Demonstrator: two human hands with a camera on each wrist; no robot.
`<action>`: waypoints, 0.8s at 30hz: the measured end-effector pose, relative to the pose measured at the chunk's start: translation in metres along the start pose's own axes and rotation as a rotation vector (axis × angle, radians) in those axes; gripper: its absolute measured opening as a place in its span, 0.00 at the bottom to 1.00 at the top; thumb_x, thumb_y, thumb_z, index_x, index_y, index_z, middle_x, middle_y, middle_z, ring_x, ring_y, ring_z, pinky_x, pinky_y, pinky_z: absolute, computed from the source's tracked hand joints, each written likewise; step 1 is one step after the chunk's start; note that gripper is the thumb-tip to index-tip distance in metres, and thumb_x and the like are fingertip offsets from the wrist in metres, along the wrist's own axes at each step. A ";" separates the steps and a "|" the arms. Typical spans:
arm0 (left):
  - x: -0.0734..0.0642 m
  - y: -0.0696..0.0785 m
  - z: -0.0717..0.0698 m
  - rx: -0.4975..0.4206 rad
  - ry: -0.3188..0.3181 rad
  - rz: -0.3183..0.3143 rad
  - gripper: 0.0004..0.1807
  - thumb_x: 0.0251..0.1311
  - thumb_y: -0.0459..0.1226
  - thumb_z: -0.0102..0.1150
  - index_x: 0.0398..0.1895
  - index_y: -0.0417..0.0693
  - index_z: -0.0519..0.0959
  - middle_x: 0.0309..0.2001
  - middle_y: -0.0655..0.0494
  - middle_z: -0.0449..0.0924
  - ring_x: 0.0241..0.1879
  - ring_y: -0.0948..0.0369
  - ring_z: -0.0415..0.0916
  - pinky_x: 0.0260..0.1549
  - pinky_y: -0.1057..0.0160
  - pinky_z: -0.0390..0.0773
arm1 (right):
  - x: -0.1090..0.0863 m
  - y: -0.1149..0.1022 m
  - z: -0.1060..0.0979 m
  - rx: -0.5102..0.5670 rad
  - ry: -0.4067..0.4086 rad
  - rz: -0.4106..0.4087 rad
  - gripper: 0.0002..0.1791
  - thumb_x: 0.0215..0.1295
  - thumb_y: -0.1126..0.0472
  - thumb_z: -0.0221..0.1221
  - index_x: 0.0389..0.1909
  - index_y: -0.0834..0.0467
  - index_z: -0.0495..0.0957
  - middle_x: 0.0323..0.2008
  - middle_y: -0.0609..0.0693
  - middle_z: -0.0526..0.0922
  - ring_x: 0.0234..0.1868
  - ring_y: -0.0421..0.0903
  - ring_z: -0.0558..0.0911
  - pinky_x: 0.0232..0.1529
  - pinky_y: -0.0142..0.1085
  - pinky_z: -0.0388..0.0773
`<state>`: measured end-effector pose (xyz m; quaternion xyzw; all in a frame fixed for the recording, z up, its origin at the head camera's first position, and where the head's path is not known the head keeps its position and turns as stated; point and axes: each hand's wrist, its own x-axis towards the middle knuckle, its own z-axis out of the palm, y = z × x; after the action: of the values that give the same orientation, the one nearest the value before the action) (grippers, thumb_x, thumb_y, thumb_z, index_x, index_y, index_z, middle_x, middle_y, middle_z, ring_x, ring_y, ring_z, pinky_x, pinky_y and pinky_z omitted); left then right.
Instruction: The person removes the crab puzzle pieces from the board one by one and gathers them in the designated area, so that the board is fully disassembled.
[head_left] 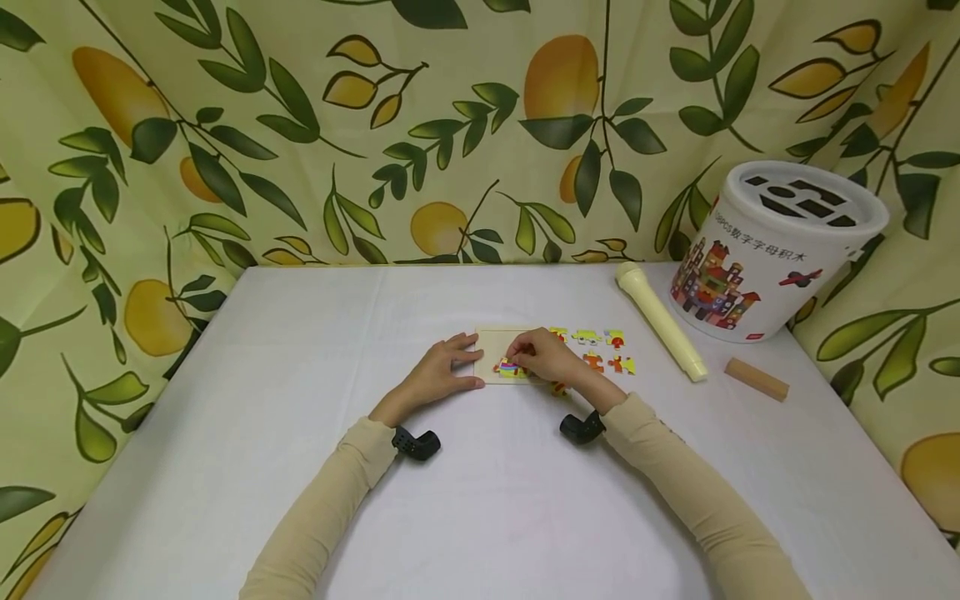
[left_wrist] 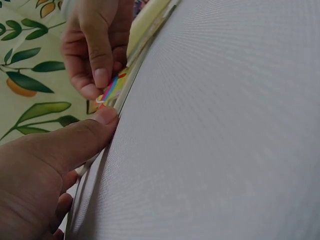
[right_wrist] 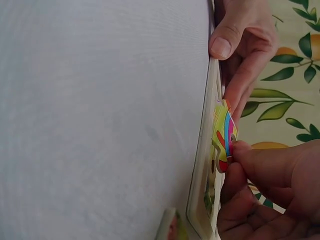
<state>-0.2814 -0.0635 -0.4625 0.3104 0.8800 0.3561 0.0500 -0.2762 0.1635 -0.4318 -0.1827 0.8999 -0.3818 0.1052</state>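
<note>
A shallow wooden puzzle board [head_left: 491, 340] lies on the white table, partly covered by my right hand [head_left: 546, 357]. That hand pinches a jigsaw piece [right_wrist: 224, 136] between thumb and fingertips; it is yellow-green with blue and pink stripes and stands tilted over the board in the right wrist view. My left hand [head_left: 438, 372] rests against the board's left end, fingers spread, the thumb [left_wrist: 104, 116] at the near corner. Several loose jigsaw pieces [head_left: 592, 362] in orange, yellow and red lie just right of the board, some partly hidden behind my right hand.
A cream microphone-shaped stick [head_left: 663, 325] lies to the right of the pieces. Beyond it are a small wooden block [head_left: 756, 379] and a white bucket [head_left: 750, 267] with a slotted lid. A fruit-patterned curtain [head_left: 315, 167] borders the table at the back and sides.
</note>
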 end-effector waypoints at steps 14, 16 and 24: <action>0.001 0.002 -0.001 0.010 0.006 0.007 0.30 0.47 0.44 0.68 0.55 0.41 0.75 0.67 0.47 0.62 0.69 0.50 0.53 0.66 0.43 0.48 | -0.013 0.006 -0.021 0.123 0.012 0.053 0.07 0.62 0.65 0.56 0.36 0.61 0.82 0.32 0.51 0.82 0.29 0.41 0.74 0.31 0.31 0.72; 0.001 0.002 0.000 0.008 0.008 0.004 0.31 0.47 0.44 0.68 0.55 0.41 0.75 0.66 0.48 0.62 0.69 0.50 0.53 0.66 0.43 0.48 | -0.021 0.009 -0.029 0.162 0.005 0.068 0.08 0.62 0.65 0.56 0.37 0.63 0.82 0.32 0.54 0.83 0.29 0.42 0.75 0.31 0.32 0.73; 0.000 0.000 0.000 0.012 0.015 0.006 0.31 0.47 0.44 0.68 0.55 0.40 0.74 0.66 0.49 0.62 0.69 0.51 0.53 0.67 0.45 0.49 | -0.064 0.035 -0.060 0.112 0.029 0.173 0.10 0.61 0.65 0.57 0.39 0.66 0.82 0.38 0.57 0.84 0.31 0.38 0.75 0.30 0.30 0.72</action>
<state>-0.2815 -0.0632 -0.4622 0.3104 0.8816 0.3532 0.0405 -0.2462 0.2510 -0.4133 -0.0929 0.8909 -0.4237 0.1349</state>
